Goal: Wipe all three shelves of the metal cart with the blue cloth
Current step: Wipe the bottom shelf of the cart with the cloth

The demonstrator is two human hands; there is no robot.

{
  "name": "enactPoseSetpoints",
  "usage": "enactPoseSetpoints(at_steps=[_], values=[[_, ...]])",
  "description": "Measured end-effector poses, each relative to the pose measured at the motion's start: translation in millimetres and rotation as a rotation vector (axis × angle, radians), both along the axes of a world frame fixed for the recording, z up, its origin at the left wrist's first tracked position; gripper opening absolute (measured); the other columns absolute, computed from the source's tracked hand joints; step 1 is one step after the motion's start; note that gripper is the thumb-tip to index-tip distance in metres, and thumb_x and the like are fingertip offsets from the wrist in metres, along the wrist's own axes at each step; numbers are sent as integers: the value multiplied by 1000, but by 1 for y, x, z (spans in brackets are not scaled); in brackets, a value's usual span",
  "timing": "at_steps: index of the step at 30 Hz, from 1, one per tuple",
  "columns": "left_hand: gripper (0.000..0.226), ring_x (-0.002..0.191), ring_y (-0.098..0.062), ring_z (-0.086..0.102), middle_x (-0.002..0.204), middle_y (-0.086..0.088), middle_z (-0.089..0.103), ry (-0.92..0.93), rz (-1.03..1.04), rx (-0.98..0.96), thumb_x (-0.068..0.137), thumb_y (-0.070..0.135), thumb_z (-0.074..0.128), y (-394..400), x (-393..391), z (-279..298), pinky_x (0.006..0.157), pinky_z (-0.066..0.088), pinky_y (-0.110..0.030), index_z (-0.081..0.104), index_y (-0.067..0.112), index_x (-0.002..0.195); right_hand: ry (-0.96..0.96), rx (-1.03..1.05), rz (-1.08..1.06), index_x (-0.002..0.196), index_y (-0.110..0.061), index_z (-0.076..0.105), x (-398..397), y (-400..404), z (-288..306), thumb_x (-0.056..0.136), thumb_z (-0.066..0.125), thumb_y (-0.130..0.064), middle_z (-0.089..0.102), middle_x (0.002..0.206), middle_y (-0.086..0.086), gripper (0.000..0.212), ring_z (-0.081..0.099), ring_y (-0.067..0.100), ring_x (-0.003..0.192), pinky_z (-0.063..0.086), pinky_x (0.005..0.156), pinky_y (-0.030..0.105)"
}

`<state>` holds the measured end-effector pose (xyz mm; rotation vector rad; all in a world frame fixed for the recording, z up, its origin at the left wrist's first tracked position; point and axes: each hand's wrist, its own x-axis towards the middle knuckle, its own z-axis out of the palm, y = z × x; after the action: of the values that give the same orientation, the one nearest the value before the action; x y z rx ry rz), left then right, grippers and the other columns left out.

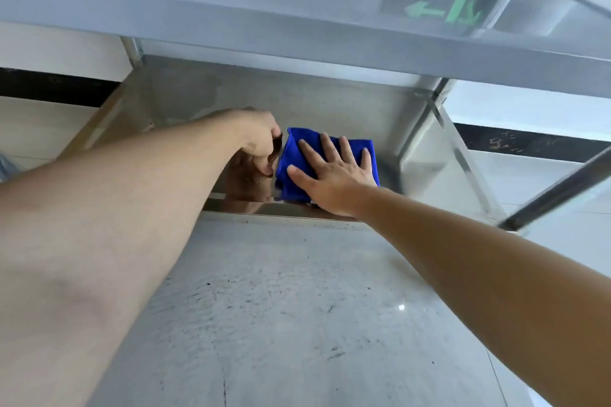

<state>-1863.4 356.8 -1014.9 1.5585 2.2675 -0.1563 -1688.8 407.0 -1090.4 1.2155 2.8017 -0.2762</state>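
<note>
The folded blue cloth (294, 172) lies on a lower shelf (330, 106) of the metal cart, near the shelf's front rim. My right hand (334, 175) lies flat on the cloth with its fingers spread and pressing down. My left hand (259, 142) sits just left of the cloth with its fingers curled in, right beside the cloth's left edge; no cloth shows between its fingers. The cart's top shelf (297, 20) stretches across the top of the view and hides the back of the lower shelf.
Cart posts stand at the back left (134, 49) and on the right (463, 155). A dark bar (558, 192) slants across at the right. Grey speckled floor (297, 307) spreads in front of the cart. A pale wall with a black band (49, 87) runs behind.
</note>
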Motion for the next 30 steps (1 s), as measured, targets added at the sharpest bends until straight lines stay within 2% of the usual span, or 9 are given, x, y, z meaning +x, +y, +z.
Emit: enactPoseSetpoints(at_steps=[3,7,11,13,15,18,21,25,30], values=[[62,90,-27,66,104,-6,71,-81,73,61,56,19,93,-6,6,-3,81,57,-37,69,21,113,-30,-5,13,154,-49,-7,11,-28,1,79,-1,-85,-12,168,-3,83,-15,31,153,-10,117,65],[34,65,-16,57,82,-1,67,-109,152,242,68,-2,75,-13,4,-13,52,40,-23,74,21,93,-45,-26,-7,155,-46,-7,4,-55,7,88,7,-81,-14,168,0,77,-16,33,152,-11,115,66],[28,78,-24,65,93,-3,71,-98,306,388,73,-1,55,-23,-1,-22,67,53,-29,73,19,79,-72,15,44,156,-40,-10,-8,-85,9,89,10,-81,-12,168,6,81,-12,39,151,-4,114,70],[33,90,-23,66,101,-1,72,-159,337,432,75,-1,56,-28,-3,-26,79,55,-28,75,22,88,-125,79,69,157,-36,-11,-15,-90,11,87,8,-82,-7,168,11,86,-2,44,150,9,110,70],[39,96,-21,65,111,-1,70,-191,324,461,77,-3,57,-34,-13,-30,80,52,-26,74,24,100,-161,115,98,157,-37,-10,-25,-87,15,86,4,-83,-2,168,13,86,7,46,146,18,104,68],[42,99,-23,63,117,-2,68,-154,333,514,79,-2,59,-46,-35,-31,74,47,-25,72,26,107,-127,131,150,155,-47,-6,-40,-80,14,84,-2,-83,2,168,7,80,9,43,148,7,109,69],[42,106,-25,62,122,-3,66,-90,374,522,79,5,61,-57,-58,-35,81,48,-27,69,27,114,-18,65,124,153,-54,-3,-61,-71,6,84,0,-85,-1,169,1,76,-2,39,152,-9,113,69],[44,111,-27,60,124,-3,65,-35,396,517,77,16,63,-66,-79,-48,86,48,-30,67,29,119,9,49,87,152,-56,0,-94,-48,0,81,3,-88,-2,169,-1,78,-7,35,152,-8,113,68],[20,88,-30,62,95,-5,71,-39,342,611,83,23,57,-60,-83,-58,73,49,-32,72,22,97,4,88,44,153,-55,3,-130,-11,-2,81,5,-88,1,169,-4,79,-5,32,153,-5,115,67]])
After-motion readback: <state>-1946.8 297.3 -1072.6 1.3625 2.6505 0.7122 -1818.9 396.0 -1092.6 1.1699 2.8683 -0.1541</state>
